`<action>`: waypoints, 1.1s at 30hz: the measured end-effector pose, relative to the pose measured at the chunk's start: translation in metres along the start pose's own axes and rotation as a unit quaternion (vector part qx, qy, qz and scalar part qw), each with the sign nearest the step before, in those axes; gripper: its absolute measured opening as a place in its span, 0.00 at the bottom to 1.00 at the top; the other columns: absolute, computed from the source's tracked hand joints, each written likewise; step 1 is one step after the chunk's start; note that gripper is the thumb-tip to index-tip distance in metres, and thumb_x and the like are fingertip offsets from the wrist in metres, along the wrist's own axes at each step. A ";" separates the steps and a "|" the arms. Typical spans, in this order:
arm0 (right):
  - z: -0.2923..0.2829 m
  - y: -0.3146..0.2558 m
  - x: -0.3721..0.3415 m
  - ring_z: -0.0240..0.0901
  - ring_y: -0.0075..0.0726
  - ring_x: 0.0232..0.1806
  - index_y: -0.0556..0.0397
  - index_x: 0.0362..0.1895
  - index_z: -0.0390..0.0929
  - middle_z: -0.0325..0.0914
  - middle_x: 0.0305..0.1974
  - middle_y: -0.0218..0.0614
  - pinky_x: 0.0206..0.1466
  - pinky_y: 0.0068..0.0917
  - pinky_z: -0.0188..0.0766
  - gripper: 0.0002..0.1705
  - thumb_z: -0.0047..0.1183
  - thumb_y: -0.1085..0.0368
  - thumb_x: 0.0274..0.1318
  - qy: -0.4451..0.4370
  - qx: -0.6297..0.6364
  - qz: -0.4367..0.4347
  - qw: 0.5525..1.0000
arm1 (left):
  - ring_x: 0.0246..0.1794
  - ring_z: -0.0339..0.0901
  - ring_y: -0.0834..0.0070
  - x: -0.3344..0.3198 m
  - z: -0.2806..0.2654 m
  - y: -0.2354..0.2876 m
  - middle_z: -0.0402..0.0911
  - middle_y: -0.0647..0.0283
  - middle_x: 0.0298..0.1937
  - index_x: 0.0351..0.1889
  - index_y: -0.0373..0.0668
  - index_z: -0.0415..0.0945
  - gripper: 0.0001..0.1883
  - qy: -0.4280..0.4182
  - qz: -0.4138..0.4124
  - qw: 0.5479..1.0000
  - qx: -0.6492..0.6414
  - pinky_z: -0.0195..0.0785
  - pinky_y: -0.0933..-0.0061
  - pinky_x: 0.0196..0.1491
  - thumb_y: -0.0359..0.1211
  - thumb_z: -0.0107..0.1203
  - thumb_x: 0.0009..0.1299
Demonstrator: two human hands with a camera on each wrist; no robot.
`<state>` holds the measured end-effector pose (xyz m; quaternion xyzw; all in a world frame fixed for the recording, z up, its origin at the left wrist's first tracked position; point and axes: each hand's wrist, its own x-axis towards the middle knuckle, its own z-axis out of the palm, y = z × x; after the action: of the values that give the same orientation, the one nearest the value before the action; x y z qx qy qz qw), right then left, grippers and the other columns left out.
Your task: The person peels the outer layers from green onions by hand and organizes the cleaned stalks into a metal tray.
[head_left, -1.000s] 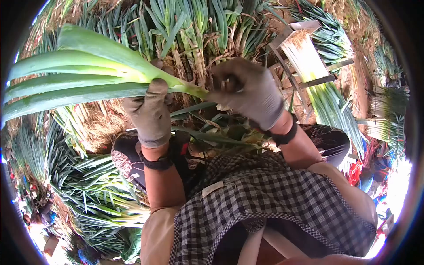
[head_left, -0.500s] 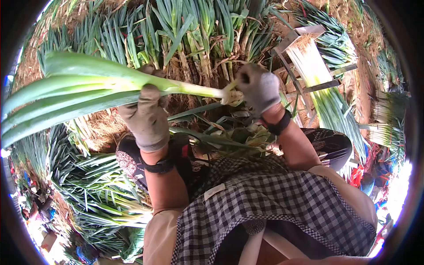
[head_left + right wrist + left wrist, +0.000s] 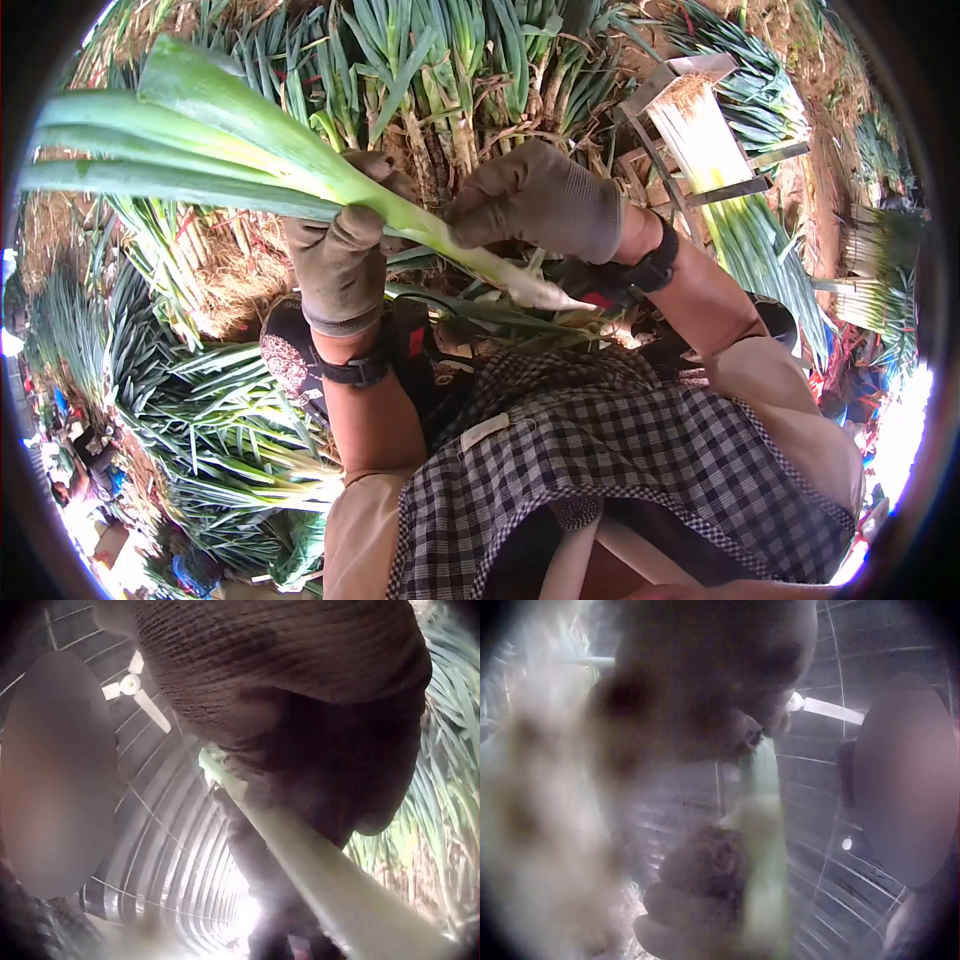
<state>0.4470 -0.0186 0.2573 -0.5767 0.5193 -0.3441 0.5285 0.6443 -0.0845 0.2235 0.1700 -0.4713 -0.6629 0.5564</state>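
A large green onion (image 3: 250,120) lies slantwise in front of the person, leaves fanned to the upper left and pale root end (image 3: 545,294) low on the right, slightly blurred. The gloved left hand (image 3: 340,262) grips it where the leaves meet the stalk, thumb over the front. Farther down the stalk, the gloved right hand (image 3: 545,200) pinches at its upper side with curled fingers. In the right wrist view the white stalk (image 3: 330,881) runs under that glove. Close by in the left wrist view are the stalk (image 3: 766,862) and blurred glove fingers (image 3: 697,889).
Bundled green onions (image 3: 440,70) stand upright ahead. A metal-ended rack (image 3: 720,187) at the right holds another bundle, roots up. More onions (image 3: 210,430) lie in heaps at the left. Loose leaves (image 3: 480,315) lie between the person's knees. A ceiling fan (image 3: 130,684) hangs overhead.
The right hand went out to the root end on the right, then came back to the mid-stalk. The onion's root end has swung down, now showing past the right hand. The left hand keeps its grip.
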 end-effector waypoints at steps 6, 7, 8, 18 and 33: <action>0.006 -0.002 -0.013 0.73 0.19 0.35 0.57 0.42 0.80 0.80 0.32 0.28 0.41 0.24 0.71 0.14 0.61 0.62 0.55 -0.115 0.103 0.088 0.984 | 0.30 0.68 0.78 -0.007 0.003 -0.003 0.68 0.68 0.35 0.44 0.40 0.73 0.25 -0.112 -0.086 0.985 -0.099 0.62 0.81 0.29 0.44 0.70 0.55; 0.010 0.002 -0.013 0.72 0.20 0.35 0.57 0.42 0.80 0.79 0.32 0.28 0.40 0.26 0.71 0.13 0.60 0.62 0.56 -0.138 0.142 0.138 0.970 | 0.29 0.66 0.78 -0.010 0.011 -0.002 0.66 0.69 0.32 0.43 0.41 0.74 0.24 -0.088 -0.089 0.987 -0.101 0.60 0.81 0.26 0.44 0.70 0.55; 0.015 0.007 -0.013 0.72 0.20 0.35 0.57 0.42 0.80 0.79 0.32 0.28 0.40 0.26 0.71 0.13 0.60 0.62 0.56 -0.137 0.143 0.140 0.970 | 0.29 0.66 0.78 -0.009 0.011 -0.003 0.66 0.69 0.32 0.43 0.41 0.74 0.24 -0.087 -0.090 0.987 -0.102 0.60 0.81 0.26 0.44 0.70 0.55; 0.000 0.117 -0.020 0.78 0.45 0.41 0.55 0.35 0.78 0.80 0.40 0.41 0.44 0.37 0.72 0.18 0.53 0.52 0.58 -0.117 -0.567 0.199 0.791 | 0.16 0.65 0.84 -0.007 0.015 0.009 0.75 0.57 0.34 0.49 0.36 0.71 0.27 0.019 -0.049 0.998 -0.036 0.58 0.87 0.21 0.45 0.65 0.61; 0.032 0.025 -0.024 0.77 0.34 0.39 0.58 0.45 0.74 0.78 0.30 0.37 0.45 0.30 0.72 0.31 0.43 0.40 0.64 -0.236 0.260 0.015 0.936 | 0.11 0.58 0.88 0.006 0.026 -0.017 0.59 0.77 0.16 0.37 0.45 0.69 0.25 -0.126 -0.160 0.874 -0.441 0.54 0.83 0.16 0.58 0.42 0.72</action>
<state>0.4663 0.0153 0.2300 -0.4762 0.2806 -0.3131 0.7723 0.6130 -0.0794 0.2248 -0.1044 -0.1625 -0.8977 0.3959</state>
